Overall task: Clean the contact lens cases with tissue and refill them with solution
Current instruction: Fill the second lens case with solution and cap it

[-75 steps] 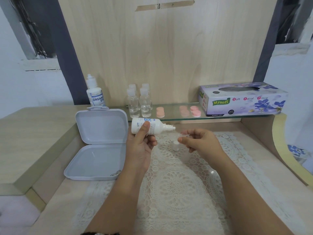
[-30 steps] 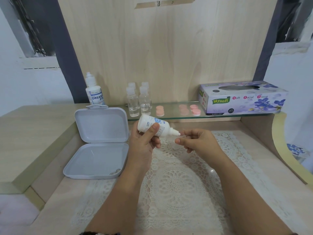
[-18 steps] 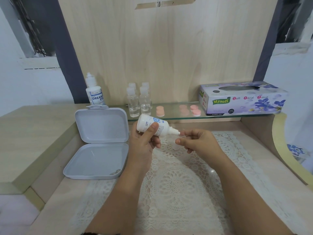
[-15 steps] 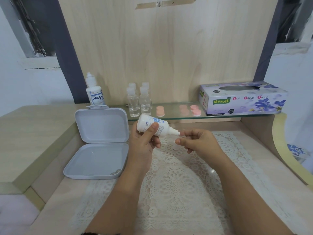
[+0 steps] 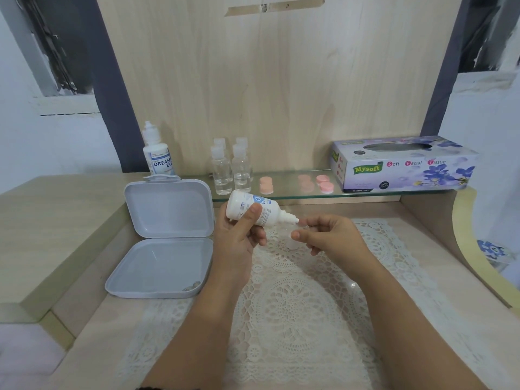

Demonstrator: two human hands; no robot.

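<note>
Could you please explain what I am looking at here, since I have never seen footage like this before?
There is no machine: a person wears a camera on the head, looking down at their own two hands. The left hand holds a small white solution bottle tilted, its nozzle aimed at a small clear contact lens case pinched in the fingers of the right hand. Below lies a lace mat, with an open grey box beside it. On the glass shelf behind stand clear bottles, pink caps, a tissue box and another solution bottle.
</note>
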